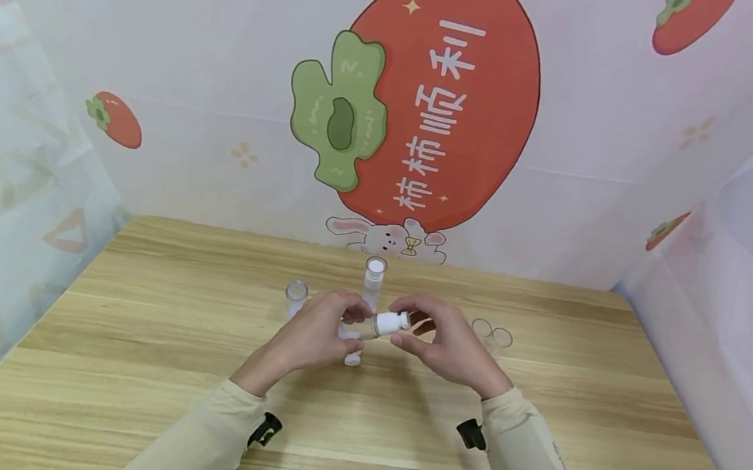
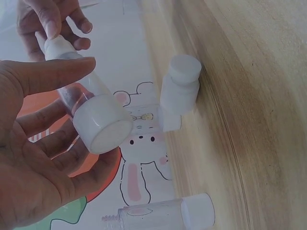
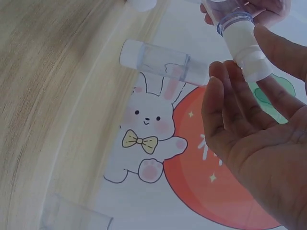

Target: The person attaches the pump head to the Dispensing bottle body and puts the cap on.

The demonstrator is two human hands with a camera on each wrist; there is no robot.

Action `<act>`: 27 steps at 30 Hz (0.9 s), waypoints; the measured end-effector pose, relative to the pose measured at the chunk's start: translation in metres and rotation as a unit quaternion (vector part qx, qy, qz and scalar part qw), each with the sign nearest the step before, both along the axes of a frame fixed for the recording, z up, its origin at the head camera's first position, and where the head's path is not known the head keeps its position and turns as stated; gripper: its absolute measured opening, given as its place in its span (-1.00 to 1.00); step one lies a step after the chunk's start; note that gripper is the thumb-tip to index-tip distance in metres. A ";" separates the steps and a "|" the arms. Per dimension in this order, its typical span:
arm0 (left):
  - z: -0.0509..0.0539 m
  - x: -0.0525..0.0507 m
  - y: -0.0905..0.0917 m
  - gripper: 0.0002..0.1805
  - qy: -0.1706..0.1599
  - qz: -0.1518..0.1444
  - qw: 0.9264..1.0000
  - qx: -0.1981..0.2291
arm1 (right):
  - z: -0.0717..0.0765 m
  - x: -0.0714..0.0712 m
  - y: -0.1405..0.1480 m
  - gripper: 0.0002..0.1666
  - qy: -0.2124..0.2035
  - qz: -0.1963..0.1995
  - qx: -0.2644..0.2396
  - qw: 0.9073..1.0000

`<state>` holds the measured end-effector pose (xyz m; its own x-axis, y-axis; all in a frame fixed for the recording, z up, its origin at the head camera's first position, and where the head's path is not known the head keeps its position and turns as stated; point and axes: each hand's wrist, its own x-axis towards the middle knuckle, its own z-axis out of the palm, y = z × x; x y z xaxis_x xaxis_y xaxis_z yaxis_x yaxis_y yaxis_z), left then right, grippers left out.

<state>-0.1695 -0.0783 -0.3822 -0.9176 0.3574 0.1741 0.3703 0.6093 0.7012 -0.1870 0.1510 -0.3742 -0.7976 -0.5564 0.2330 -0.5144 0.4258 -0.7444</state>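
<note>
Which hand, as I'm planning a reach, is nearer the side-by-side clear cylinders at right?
Right. The right hand is just left of the clear cylinders; the left hand is farther left, holding a bottle.

head is looking forward-down, framing wood-grain tabletop (image 1: 373, 463) and persimmon-print backdrop (image 1: 392, 121) | left wrist is facing clear bottle's (image 2: 98, 88) white base (image 2: 101, 122) close-up, sideways | right wrist is facing its white top (image 3: 242, 40) close-up | wrists are sharing bottle, rabbit print (image 3: 146, 124)
</note>
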 end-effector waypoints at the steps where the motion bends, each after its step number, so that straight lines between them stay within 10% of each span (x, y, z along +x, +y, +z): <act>1: 0.000 0.000 0.000 -0.63 0.000 0.000 1.000 -0.001 | 0.000 0.000 0.000 -0.63 0.001 0.003 -0.002 1.000; 13: 0.002 0.000 -0.001 -0.61 -0.003 -0.001 1.000 0.003 | 0.001 0.000 -0.005 -0.84 -0.025 -0.032 0.032 0.999; 27: 0.002 0.000 0.000 -0.61 -0.003 -0.006 1.000 0.004 | 0.004 0.000 0.000 -0.62 -0.008 -0.010 0.013 1.000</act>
